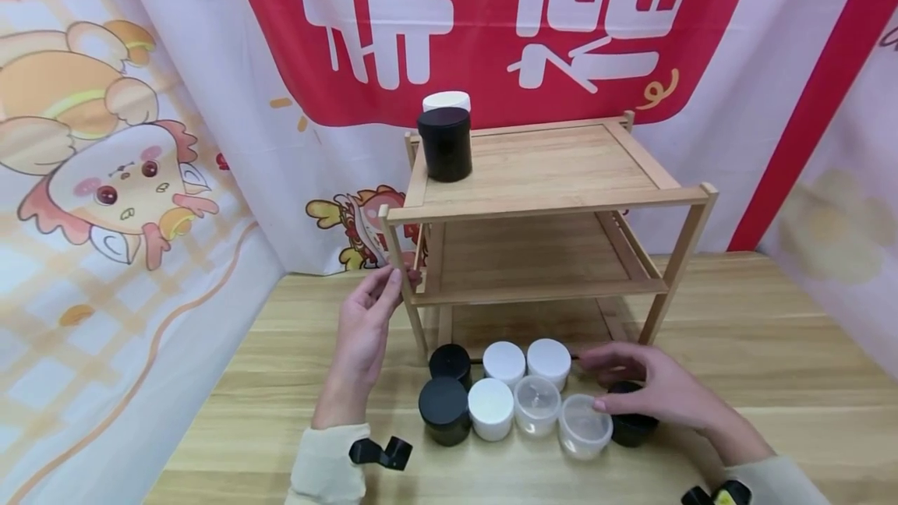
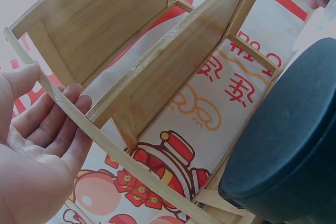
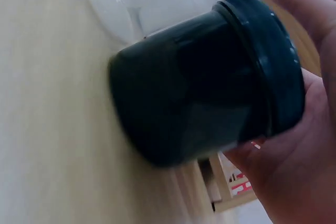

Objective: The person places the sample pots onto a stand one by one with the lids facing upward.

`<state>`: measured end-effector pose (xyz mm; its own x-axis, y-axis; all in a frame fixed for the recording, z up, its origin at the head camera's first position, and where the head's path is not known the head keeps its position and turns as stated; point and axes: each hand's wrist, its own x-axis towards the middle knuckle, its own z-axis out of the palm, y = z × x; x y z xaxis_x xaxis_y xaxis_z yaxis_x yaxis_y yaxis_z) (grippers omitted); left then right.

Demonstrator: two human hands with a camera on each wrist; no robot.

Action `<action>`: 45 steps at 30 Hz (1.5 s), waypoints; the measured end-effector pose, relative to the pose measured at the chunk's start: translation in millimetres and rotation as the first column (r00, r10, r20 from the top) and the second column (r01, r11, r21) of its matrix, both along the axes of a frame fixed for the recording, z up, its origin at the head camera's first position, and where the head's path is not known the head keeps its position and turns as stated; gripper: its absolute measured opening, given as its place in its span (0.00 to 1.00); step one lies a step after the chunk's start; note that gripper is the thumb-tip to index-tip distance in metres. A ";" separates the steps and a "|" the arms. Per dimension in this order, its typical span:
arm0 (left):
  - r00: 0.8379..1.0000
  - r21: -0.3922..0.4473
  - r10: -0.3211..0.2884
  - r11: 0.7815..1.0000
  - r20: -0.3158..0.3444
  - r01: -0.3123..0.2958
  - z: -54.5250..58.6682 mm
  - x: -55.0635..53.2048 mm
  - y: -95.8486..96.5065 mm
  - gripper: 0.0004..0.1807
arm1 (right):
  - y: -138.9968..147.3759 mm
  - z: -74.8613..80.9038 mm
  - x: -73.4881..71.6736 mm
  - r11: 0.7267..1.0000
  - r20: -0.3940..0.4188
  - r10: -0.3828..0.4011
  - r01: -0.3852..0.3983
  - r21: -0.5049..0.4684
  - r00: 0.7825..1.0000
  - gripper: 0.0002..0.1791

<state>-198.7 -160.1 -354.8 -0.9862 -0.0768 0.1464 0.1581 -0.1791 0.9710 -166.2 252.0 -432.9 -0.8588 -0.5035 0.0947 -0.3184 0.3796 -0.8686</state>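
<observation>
My left hand (image 1: 366,326) is at the front left post of the wooden shelf rack (image 1: 533,293). In the left wrist view its thumb lies on one side of the post and its fingers (image 2: 65,124) on the other. My right hand (image 1: 659,384) spreads over the right end of the jars, thumb and fingers apart. Its thumb tip overlaps the rim of a clear tub (image 1: 584,431). Below the palm is a black jar (image 1: 633,429), which appears large in front of the hand in the right wrist view.
Black jars (image 1: 445,407), white jars (image 1: 491,411) and another clear tub (image 1: 537,404) line the table before the rack. A black jar (image 1: 447,146) stands on the top shelf, with a white jar (image 1: 447,101) behind it. Printed cloth (image 1: 281,178) hangs behind.
</observation>
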 end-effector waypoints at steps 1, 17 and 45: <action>1.000 0.003 -0.001 1.000 0.001 0.001 0.0 0.2 0.5 0.23 | 2.5 -0.6 2.7 1.000 -0.013 0.004 -0.003 0.005 1.000 0.28; 1.000 0.007 0.012 1.000 -0.006 -0.012 0.2 2.8 2.0 0.23 | 17.6 -22.6 25.2 1.000 -0.083 -0.013 0.012 -0.009 0.996 0.38; 1.000 0.013 0.004 1.000 -0.006 -0.004 0.7 3.2 1.9 0.23 | 31.4 -39.8 18.3 0.979 -0.013 0.066 -0.067 -0.194 0.998 0.38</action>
